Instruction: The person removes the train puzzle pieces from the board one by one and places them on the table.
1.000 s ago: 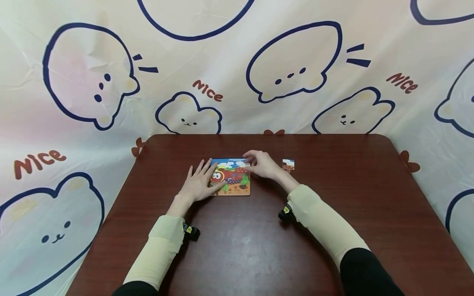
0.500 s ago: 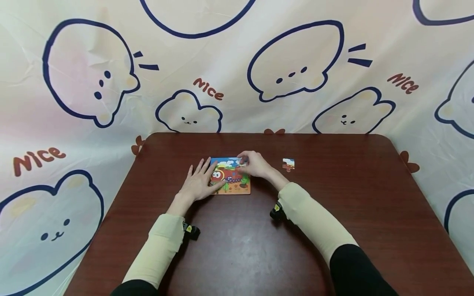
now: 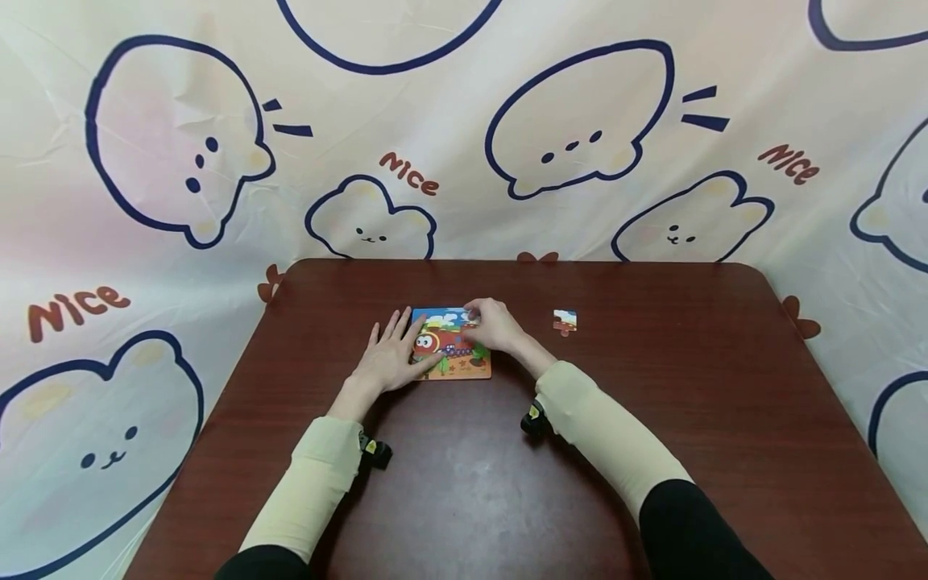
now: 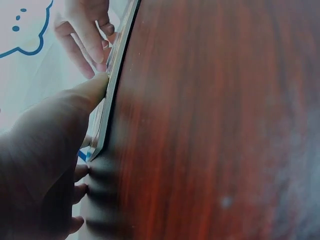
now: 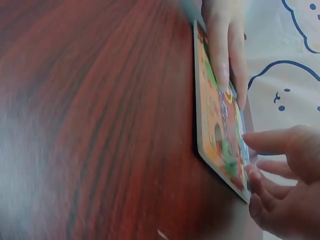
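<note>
A colorful jigsaw puzzle (image 3: 464,370) with a red cartoon train, blue sky and orange ground lies flat on the table. My left hand (image 3: 387,362) rests on its left side, fingers spread and thumb across the picture. At the upper right part of the puzzle is my right hand (image 3: 496,326), its fingers bent over the picture. In the right wrist view, the right thumb and fingers (image 5: 290,170) stand apart at the puzzle's surface; whether they pinch a piece is hidden. A loose puzzle piece (image 3: 565,321) lies to the right.
The brown wooden table (image 3: 464,483) extends around the puzzle on every side. Behind it hangs a pale cloth (image 3: 464,121) printed with cartoon outlines and the word "Nice". Both wrists carry small black cameras below the sleeves.
My right hand has shifted slightly left over the puzzle's upper right part, then nearly stopped. The left hand, the puzzle and the loose piece have stayed put.
</note>
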Demonstrator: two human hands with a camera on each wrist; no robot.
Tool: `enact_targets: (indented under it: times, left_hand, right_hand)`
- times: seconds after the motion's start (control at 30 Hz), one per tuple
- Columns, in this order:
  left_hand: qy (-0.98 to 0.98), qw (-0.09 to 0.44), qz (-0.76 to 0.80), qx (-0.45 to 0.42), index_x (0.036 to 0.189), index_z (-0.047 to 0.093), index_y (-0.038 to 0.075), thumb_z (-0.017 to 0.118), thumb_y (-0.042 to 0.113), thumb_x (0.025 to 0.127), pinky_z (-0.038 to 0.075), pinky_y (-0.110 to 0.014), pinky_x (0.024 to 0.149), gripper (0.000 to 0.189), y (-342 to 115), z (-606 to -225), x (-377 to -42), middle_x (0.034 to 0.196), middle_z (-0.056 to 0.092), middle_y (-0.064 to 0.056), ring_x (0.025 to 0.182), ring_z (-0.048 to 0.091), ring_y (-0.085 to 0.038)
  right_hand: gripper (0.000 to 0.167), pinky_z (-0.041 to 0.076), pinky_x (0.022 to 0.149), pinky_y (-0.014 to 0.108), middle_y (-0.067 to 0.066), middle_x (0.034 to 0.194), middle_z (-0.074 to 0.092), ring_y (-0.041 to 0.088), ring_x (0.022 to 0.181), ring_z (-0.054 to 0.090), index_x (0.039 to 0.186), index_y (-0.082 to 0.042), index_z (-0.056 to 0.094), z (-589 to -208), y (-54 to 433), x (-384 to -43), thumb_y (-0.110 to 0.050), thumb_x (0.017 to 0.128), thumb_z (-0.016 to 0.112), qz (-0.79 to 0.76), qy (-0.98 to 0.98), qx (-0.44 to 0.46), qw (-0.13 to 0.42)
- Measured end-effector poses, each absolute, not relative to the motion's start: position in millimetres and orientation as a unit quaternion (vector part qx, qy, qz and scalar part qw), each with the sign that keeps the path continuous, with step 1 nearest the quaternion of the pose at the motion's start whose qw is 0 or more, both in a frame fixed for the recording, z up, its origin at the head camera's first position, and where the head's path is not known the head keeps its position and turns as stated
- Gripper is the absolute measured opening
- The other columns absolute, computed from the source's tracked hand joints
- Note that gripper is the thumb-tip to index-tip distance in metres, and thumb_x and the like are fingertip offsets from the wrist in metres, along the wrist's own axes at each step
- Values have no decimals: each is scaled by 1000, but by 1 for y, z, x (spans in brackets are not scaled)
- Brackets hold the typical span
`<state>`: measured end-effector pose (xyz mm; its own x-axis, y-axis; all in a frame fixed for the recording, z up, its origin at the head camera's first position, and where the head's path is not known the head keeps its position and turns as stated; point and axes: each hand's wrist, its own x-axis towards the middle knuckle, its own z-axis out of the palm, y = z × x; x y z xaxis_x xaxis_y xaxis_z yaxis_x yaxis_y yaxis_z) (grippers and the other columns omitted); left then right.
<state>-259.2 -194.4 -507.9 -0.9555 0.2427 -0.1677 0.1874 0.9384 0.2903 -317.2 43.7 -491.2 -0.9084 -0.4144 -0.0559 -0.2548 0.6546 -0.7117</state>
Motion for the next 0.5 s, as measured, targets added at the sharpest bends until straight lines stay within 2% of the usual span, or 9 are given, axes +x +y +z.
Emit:
enact_targets:
  times: [0.27,0.5]
  left_hand:
    - [979,105,135,110,179,18,19,53,70,106,6,-70,139,95,-194,-507,-258,187,6,-17,175,4,-40]
    - [979,101,138,109,178,19,18,54,69,107,5,-70,139,94,-194,-507,-258,187,7,-18,175,4,-40]
  right_hand:
    - [55,60,109,48,21,138,70,35,129,68,147,3,66,-499,34,-315,-15,98,85,-378,909,-149,99]
    - [53,58,108,49,21,135,68,35,126,65,146,2,68,-502,31,-312,-15,98,85,-371,913,-149,84]
